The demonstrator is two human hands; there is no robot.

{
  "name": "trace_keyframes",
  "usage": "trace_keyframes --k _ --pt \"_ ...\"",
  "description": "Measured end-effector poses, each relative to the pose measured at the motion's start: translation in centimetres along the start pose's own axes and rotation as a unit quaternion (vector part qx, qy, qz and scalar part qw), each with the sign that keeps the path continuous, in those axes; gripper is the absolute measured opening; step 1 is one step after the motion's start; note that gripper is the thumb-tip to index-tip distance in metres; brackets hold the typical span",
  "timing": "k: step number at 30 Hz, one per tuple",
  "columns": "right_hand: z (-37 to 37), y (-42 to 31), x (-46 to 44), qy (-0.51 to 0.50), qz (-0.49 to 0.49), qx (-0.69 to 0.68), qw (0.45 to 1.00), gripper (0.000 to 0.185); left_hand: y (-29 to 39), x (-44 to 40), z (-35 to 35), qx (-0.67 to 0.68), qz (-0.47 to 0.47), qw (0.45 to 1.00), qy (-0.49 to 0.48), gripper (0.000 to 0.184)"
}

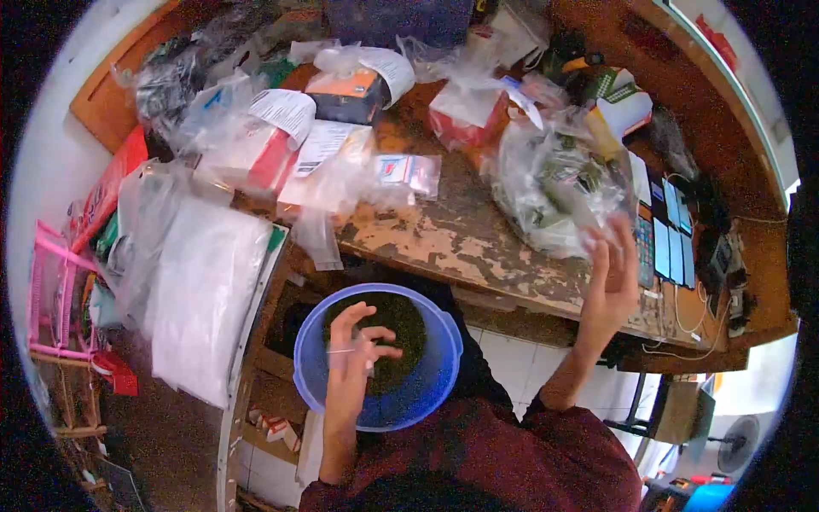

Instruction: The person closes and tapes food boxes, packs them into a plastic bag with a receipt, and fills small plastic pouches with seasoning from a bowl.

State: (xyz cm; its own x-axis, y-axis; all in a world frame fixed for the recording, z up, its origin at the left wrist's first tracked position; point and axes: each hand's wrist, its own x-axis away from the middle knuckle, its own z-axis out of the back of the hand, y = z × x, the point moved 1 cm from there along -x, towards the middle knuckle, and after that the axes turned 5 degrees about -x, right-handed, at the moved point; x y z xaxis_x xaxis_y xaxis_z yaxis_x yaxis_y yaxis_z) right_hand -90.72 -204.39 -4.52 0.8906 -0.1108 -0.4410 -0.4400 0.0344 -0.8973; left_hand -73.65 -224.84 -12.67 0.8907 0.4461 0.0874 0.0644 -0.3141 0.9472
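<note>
My left hand [348,357] is above a blue plastic tub [439,375] that holds dark green, crumbly material [401,328]. Its fingers are bent around a small piece of clear plastic [345,348], which looks like a little bag. My right hand [612,277] is raised over the right part of the table, its fingers stretched out and blurred at the tips. Nothing shows in it. Just beyond those fingertips lies a large clear plastic bag [554,183] with green contents.
The worn wooden table [426,239] bears bagged boxes [345,90] and a small clear packet [408,173]. Several phones [674,235] and cables lie at right. At left are a stack of white plastic bags [205,290] and a pink basket [60,290].
</note>
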Motion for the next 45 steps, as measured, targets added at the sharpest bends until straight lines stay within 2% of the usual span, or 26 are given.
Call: trace_keyframes --k 1,3,4,5,6,7,8,9,13,16,19,23,24,25,26,28,29,30,32,33,35,38,40,42,44,45 --pt "-0.1 -0.9 0.1 0.042 0.086 0.114 0.989 0.019 -0.3 -0.4 -0.1 0.034 0.002 0.999 -0.003 0.052" --pt "0.1 -0.7 1.5 0.013 0.157 0.256 0.954 0.031 0.1 -0.7 -0.4 0.091 0.029 0.995 -0.041 0.065" --pt "-0.4 -0.5 2.4 -0.13 0.143 0.227 0.954 0.033 0.2 -1.0 -0.5 0.09 0.032 0.995 -0.027 0.065" --pt "-1.3 -0.3 3.6 -0.271 0.127 0.19 0.935 0.035 0.3 -1.3 -0.8 0.123 0.045 0.99 -0.059 0.068" --pt "-2.8 -0.2 5.0 -0.364 0.065 0.108 0.923 0.037 0.4 -1.4 -1.0 0.155 0.055 0.982 -0.09 0.071" --pt "-4.6 -0.1 6.6 -0.45 0.004 0.024 0.893 0.04 0.3 -1.4 -1.0 0.151 0.052 0.984 -0.074 0.071" --pt "-5.7 -0.1 7.8 -0.494 -0.035 -0.018 0.869 0.037 0.2 -1.5 -1.0 0.158 0.049 0.98 -0.112 0.068" --pt "-6.3 0.7 8.9 -0.506 -0.042 -0.028 0.861 0.032 0.2 -1.6 -1.0 0.165 0.045 0.974 -0.15 0.067" --pt "-8.2 1.1 9.0 -0.516 -0.015 -0.075 0.853 0.02 0.8 -0.8 -0.3 0.117 0.073 0.979 -0.152 0.068" --pt "-9.4 -0.4 8.7 -0.537 -0.01 -0.077 0.84 0.016 0.2 -0.6 1.0 0.07 0.031 0.979 -0.188 0.07" --pt "-9.6 0.2 8.9 -0.582 -0.01 -0.091 0.808 0.014 1.7 0.0 1.5 -0.002 0.063 0.979 -0.192 0.07" --pt "-9.9 1.4 9.7 -0.583 0.015 -0.054 0.811 0.011 -0.6 0.3 2.2 -0.003 0.06 0.982 -0.178 0.08" --pt "-9.9 1.8 9.8 -0.558 0.01 -0.028 0.829 0.01 -0.5 0.5 2.4 -0.151 -0.012 0.979 -0.134 0.077" --pt "-9.8 2.2 9.7 -0.532 0.005 -0.002 0.847 0.008 -0.4 0.6 2.5 -0.295 -0.083 0.948 -0.085 0.074" --pt "-9.7 2.4 9.6 -0.532 0.009 -0.002 0.847 0.008 0.2 0.7 2.3 -0.295 -0.087 0.948 -0.084 0.074" --pt "-9.2 2.9 9.2 -0.437 -0.033 0.082 0.895 0.007 2.6 1.5 1.7 -0.522 -0.124 0.834 0.131 0.076" --pt "-8.9 3.4 9.4 -0.413 -0.062 0.088 0.904 0.006 3.1 1.8 1.5 -0.542 -0.149 0.808 0.177 0.059" --pt "-8.8 3.2 9.6 -0.414 -0.058 0.087 0.904 0.006 3.0 2.2 1.5 -0.541 -0.152 0.808 0.18 0.059" --pt "-8.8 2.1 10.3 -0.462 -0.02 0.045 0.885 0.006 2.3 3.1 1.4 -0.407 -0.074 0.907 0.077 0.037" --pt "-8.7 1.3 10.9 -0.492 -0.036 0.054 0.868 0.01 1.9 3.3 1.3 -0.407 -0.076 0.907 0.081 0.037" --pt "-8.8 1.7 11.7 -0.515 -0.021 0.029 0.856 0.01 1.0 3.1 1.3 -0.277 -0.021 0.959 0.063 0.023" --pt "-9.0 2.6 11.9 -0.552 -0.026 0.001 0.833 0.012 1.6 3.2 2.1 -0.352 -0.001 0.934 0.063 0.024" --pt "-8.9 3.0 11.7 -0.589 -0.139 -0.049 0.794 0.012 1.0 3.2 3.0 -0.325 0.001 0.945 0.043 0.021" --pt "-9.2 3.2 11.9 -0.584 -0.137 -0.07 0.797 0.011 0.8 3.1 3.1 -0.3 0.002 0.954 0.023 0.019" --pt "-9.3 3.6 12.6 -0.577 -0.14 -0.09 0.8 0.011 1.3 3.0 2.3 -0.428 -0.108 0.896 0.05 0.014" --pt "-9.3 3.9 13.1 -0.585 -0.052 -0.062 0.807 0.012 0.8 3.0 2.4 -0.427 -0.106 0.896 0.051 0.014"
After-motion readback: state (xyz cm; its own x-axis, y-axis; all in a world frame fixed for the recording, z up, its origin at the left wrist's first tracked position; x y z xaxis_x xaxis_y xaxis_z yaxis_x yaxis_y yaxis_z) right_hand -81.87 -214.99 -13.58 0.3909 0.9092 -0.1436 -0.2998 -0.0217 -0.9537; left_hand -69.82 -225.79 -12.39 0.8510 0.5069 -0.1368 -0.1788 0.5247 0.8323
